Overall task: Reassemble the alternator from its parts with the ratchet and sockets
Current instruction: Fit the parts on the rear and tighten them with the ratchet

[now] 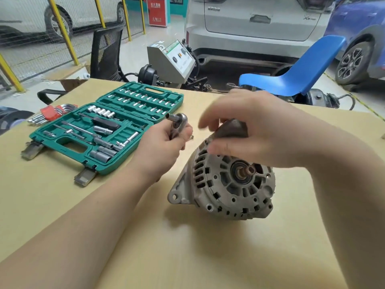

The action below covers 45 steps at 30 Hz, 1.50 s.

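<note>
The alternator (225, 184) lies on its side near the middle of the desk (62, 205) — a cast metal body, likely heavy, rigid and prone to roll. The right hand (250, 130) rests loosely curled on its upper rim (the best place to steady it), while the left hand (166, 144) grips the ratchet (179, 119) — just left of it.

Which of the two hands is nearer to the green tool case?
Left. The left hand grips the ratchet just beside the right edge of the green tool case. The right hand is farther away, on top of the alternator.
</note>
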Each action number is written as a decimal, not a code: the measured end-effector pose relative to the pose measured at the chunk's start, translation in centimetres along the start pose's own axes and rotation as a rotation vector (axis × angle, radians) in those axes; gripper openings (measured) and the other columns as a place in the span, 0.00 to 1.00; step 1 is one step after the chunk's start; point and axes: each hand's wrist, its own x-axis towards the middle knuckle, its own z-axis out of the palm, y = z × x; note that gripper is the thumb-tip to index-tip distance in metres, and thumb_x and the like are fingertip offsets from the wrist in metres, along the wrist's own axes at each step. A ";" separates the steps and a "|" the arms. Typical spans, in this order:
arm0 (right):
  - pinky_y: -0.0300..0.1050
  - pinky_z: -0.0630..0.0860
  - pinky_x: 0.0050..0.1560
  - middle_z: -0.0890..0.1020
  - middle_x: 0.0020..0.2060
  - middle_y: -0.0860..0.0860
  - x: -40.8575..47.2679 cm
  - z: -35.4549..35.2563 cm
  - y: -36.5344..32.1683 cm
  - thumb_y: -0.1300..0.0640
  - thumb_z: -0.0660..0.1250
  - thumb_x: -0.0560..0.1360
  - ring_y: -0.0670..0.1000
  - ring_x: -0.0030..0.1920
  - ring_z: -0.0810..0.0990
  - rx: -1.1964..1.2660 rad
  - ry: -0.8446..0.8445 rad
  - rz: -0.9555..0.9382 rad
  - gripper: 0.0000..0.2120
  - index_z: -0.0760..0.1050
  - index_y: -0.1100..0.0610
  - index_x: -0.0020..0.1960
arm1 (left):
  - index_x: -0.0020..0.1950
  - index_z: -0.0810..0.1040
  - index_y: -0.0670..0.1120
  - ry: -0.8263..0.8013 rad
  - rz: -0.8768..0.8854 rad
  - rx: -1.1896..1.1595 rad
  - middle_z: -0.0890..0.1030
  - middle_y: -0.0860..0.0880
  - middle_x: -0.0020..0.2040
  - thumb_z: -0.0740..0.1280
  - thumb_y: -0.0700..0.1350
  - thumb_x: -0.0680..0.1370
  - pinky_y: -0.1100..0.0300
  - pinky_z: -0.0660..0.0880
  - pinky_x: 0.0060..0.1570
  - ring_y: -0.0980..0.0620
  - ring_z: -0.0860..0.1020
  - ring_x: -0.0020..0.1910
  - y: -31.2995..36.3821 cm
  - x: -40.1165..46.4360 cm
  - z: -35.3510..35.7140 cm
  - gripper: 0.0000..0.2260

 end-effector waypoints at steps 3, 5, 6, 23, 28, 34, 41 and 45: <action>0.52 0.77 0.54 0.81 0.48 0.42 0.0 0.0 0.0 0.49 0.72 0.76 0.48 0.52 0.78 -0.057 -0.066 0.014 0.06 0.83 0.45 0.53 | 0.55 0.80 0.47 -0.138 -0.264 -0.254 0.77 0.50 0.36 0.73 0.43 0.83 0.61 0.66 0.24 0.55 0.68 0.25 -0.4 0.7 -0.1 0.04; 0.52 0.77 0.53 0.80 0.48 0.42 0.1 0.1 -0.2 0.51 0.72 0.76 0.48 0.50 0.79 -0.046 -0.067 0.014 0.05 0.83 0.45 0.52 | 0.56 0.79 0.46 -0.185 -0.332 -0.291 0.77 0.48 0.40 0.74 0.45 0.82 0.61 0.66 0.24 0.54 0.69 0.25 -0.7 0.8 0.0 0.07; 0.52 0.77 0.52 0.80 0.47 0.42 0.2 0.1 -0.4 0.51 0.72 0.77 0.48 0.49 0.79 -0.047 -0.071 0.017 0.05 0.83 0.45 0.52 | 0.56 0.79 0.47 -0.203 -0.343 -0.290 0.77 0.48 0.41 0.74 0.46 0.82 0.61 0.66 0.24 0.54 0.70 0.26 -0.8 0.8 0.1 0.06; 0.52 0.77 0.46 0.79 0.44 0.45 0.2 0.4 -2.4 0.55 0.66 0.80 0.52 0.46 0.76 -0.247 -0.034 0.065 0.04 0.79 0.49 0.48 | 0.72 0.74 0.33 -0.592 -0.459 -0.477 0.76 0.26 0.63 0.73 0.56 0.81 0.36 0.70 0.49 0.29 0.72 0.52 -2.6 0.9 -0.4 0.31; 0.50 0.77 0.42 0.78 0.43 0.45 0.1 0.5 -2.6 0.53 0.62 0.80 0.53 0.42 0.75 -0.346 -0.031 0.054 0.06 0.75 0.49 0.46 | 0.66 0.73 0.30 -0.761 -0.369 -0.480 0.80 0.41 0.44 0.76 0.56 0.78 0.63 0.71 0.24 0.52 0.74 0.26 -2.6 1.2 -1.4 0.33; 0.50 0.77 0.42 0.77 0.43 0.45 -0.1 0.0 -3.0 0.50 0.62 0.81 0.53 0.44 0.77 -0.364 -0.063 0.077 0.06 0.73 0.48 0.47 | 0.72 0.68 0.29 -0.673 -0.320 -0.416 0.80 0.31 0.49 0.80 0.59 0.74 0.55 0.68 0.32 0.43 0.78 0.35 -2.7 1.0 -1.0 0.43; 0.52 0.77 0.47 0.76 0.44 0.46 -0.5 1.1 -0.9 0.51 0.61 0.84 0.52 0.45 0.75 -0.232 -0.042 0.194 0.06 0.69 0.50 0.48 | 0.55 0.83 0.44 -0.678 -0.303 -0.372 0.77 0.37 0.46 0.72 0.63 0.79 0.63 0.59 0.21 0.47 0.68 0.35 -2.5 0.6 -0.1 0.22; 0.52 0.75 0.50 0.78 0.45 0.47 -0.4 1.5 0.9 0.50 0.64 0.83 0.52 0.47 0.75 -0.147 0.040 0.259 0.08 0.74 0.54 0.49 | 0.58 0.80 0.33 -0.626 -0.314 -0.356 0.80 0.33 0.53 0.72 0.69 0.75 0.53 0.61 0.35 0.35 0.70 0.47 -2.1 0.3 0.5 0.37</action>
